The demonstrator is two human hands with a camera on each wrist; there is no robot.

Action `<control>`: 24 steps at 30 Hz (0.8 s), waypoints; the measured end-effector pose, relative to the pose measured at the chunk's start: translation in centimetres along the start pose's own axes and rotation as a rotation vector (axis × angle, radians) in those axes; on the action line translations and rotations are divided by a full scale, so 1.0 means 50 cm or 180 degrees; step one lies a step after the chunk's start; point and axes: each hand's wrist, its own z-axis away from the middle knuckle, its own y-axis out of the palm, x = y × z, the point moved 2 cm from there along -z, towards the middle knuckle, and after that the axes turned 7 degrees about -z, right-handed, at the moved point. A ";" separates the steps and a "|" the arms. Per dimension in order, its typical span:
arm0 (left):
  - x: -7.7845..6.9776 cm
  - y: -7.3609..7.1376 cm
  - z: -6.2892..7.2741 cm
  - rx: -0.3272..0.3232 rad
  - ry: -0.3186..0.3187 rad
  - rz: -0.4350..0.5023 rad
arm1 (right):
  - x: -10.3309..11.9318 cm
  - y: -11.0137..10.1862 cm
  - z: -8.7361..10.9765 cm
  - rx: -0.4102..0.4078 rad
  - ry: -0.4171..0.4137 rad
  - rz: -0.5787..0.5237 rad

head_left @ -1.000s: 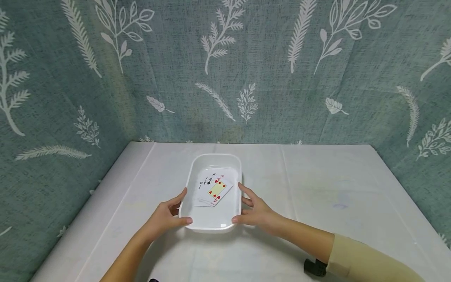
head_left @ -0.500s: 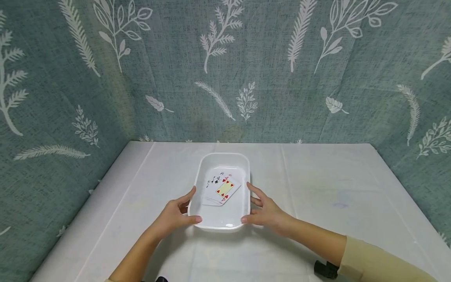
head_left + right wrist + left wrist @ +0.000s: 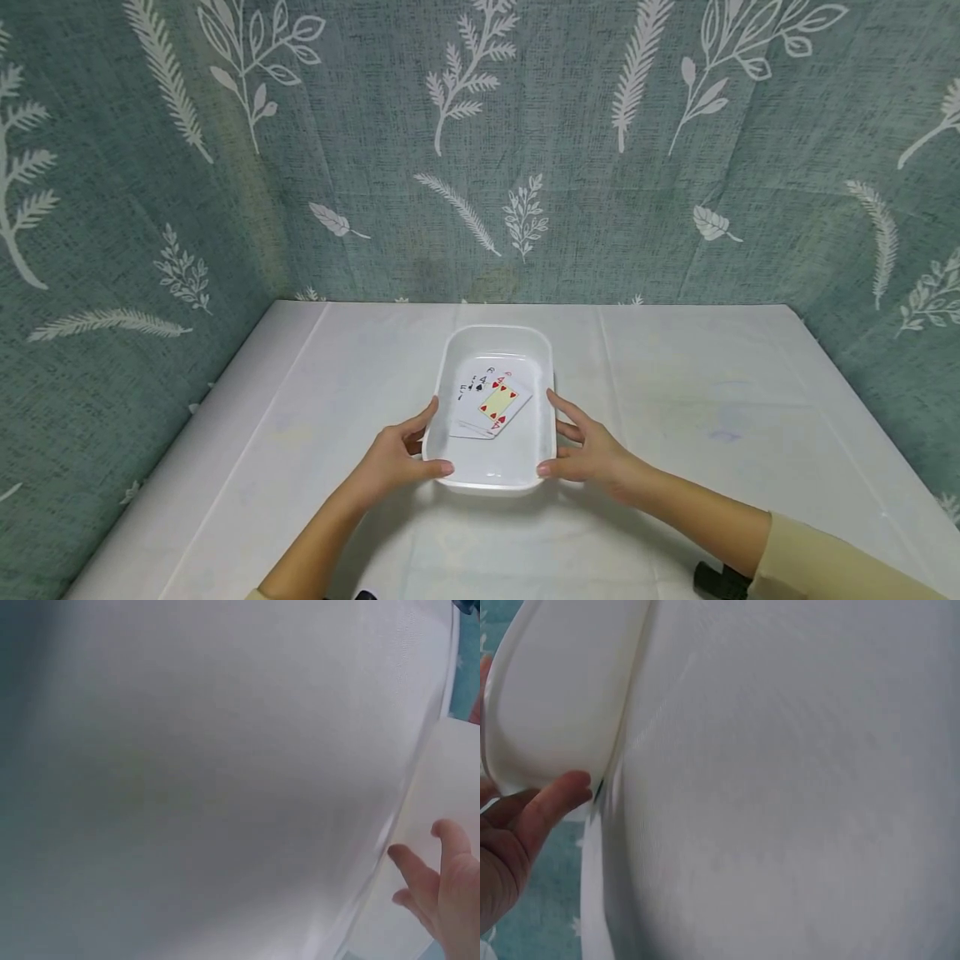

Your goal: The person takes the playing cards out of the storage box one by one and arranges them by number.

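A white rectangular tray [image 3: 517, 460] with rounded corners is held between both hands in the head view. Inside it lies a fanned bunch of several playing cards [image 3: 498, 403], a four of hearts on top and black-suited corners showing behind. My left hand [image 3: 401, 454] grips the tray's near left corner, thumb on the rim and fingers along the side. Opposite, my right hand [image 3: 588, 454] holds the right side the same way. The left wrist view shows the tray's outer wall [image 3: 555, 697] beside the fingers; in the right wrist view, fingertips [image 3: 401, 859] press against its side.
A white cloth [image 3: 697, 417] covers the table under the tray. Green fabric [image 3: 375, 100] with white leaf patterns stands behind and along both sides. A black device [image 3: 720, 579] sits at the right sleeve's cuff.
Both hands have shifted the tray steadily to the right, with the cards riding inside it. Their hold looks the same throughout.
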 end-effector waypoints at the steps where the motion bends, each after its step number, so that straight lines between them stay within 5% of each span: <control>1: 0.000 0.002 0.000 -0.0006 -0.0009 0.0006 | -0.001 -0.001 0.002 0.0001 -0.0004 0.0012; 24: -0.010 0.048 -0.012 0.0118 0.0135 0.0189 | -0.006 -0.045 0.034 -0.0073 -0.0001 0.0099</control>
